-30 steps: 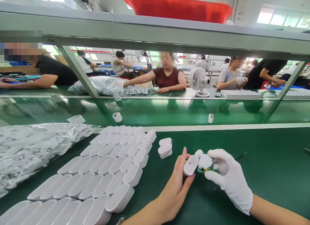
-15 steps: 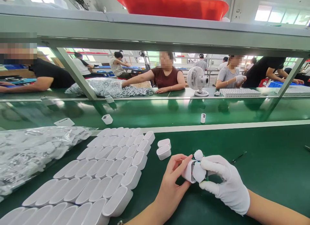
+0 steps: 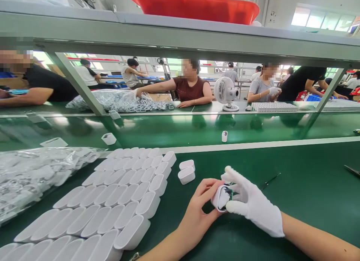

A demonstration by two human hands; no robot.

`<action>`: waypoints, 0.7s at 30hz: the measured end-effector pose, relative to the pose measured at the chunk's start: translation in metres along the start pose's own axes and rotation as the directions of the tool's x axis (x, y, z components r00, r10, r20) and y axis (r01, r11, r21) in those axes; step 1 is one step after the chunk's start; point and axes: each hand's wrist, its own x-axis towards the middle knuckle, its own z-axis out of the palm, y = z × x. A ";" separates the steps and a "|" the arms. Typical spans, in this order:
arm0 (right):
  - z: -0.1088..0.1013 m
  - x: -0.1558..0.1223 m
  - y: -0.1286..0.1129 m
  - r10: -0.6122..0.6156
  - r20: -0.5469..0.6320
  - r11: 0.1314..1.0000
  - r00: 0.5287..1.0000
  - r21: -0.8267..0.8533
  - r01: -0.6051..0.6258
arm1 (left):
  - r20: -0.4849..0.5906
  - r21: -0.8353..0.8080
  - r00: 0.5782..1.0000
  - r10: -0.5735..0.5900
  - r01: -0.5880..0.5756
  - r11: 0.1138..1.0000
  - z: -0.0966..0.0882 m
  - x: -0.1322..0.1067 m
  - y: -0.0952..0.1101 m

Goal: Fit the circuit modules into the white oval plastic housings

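Note:
My bare left hand (image 3: 197, 212) pinches a small white plastic housing (image 3: 217, 199) above the green table. My right hand (image 3: 250, 203), in a white glove, presses a small green circuit board with a white part (image 3: 227, 195) into the open end of that housing. Both hands are closed on the pieces, which touch each other. Two loose white housings (image 3: 186, 171) stand just beyond my left hand. A large block of white housings (image 3: 112, 201) in neat rows lies to the left.
A clear bag of white parts (image 3: 33, 178) lies at far left. Beyond the white strip runs a green conveyor (image 3: 182, 129) carrying single housings (image 3: 224, 136). Tweezers (image 3: 270, 181) lie to the right of my hands. Other people work behind, near a small fan (image 3: 226, 93). A shelf with a red tub (image 3: 194, 8) is overhead.
My right hand has brought the circuit board against the housing and pushed it into the open end. The loose housings on the conveyor have drifted left.

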 end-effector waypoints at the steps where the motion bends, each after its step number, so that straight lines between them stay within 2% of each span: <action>1: -0.002 0.002 -0.001 0.078 0.056 0.994 0.995 0.068 -0.081 | 0.038 -0.008 0.999 -0.012 0.013 1.000 0.000 0.000 0.000; 3: -0.007 0.007 -0.003 0.138 0.183 0.981 0.973 0.109 -0.160 | 0.093 -0.006 0.994 -0.060 0.061 0.998 0.002 -0.001 -0.002; 5: -0.008 0.011 -0.004 0.110 0.211 0.982 0.971 0.125 -0.139 | 0.107 -0.082 0.985 -0.138 0.147 0.986 0.005 -0.003 -0.007; 7: -0.006 0.013 -0.004 0.062 0.154 0.986 0.986 0.142 -0.084 | 0.133 -0.290 0.969 -0.207 0.238 0.927 0.009 -0.003 -0.011; 10: 0.002 0.012 0.000 0.064 -0.008 0.985 0.998 0.162 -0.062 | 0.219 -0.558 0.939 -0.267 0.345 0.755 0.013 0.000 -0.013; 13: 0.008 0.011 0.004 0.118 -0.152 0.980 0.981 0.176 -0.091 | 0.229 -0.613 0.917 -0.326 0.396 0.684 0.012 0.005 -0.008; 15: 0.008 0.010 0.005 0.132 -0.178 0.980 0.975 0.175 -0.100 | 0.210 -0.610 0.909 -0.359 0.409 0.679 0.010 0.007 -0.004; 17: 0.005 0.011 0.003 0.099 -0.128 0.984 0.987 0.161 -0.078 | 0.193 -0.598 0.904 -0.381 0.416 0.685 0.009 0.008 -0.001; 21: -0.003 0.013 -0.002 0.014 0.048 0.993 0.999 0.114 -0.020 | 0.121 -0.574 0.897 -0.426 0.413 0.707 0.009 0.007 0.000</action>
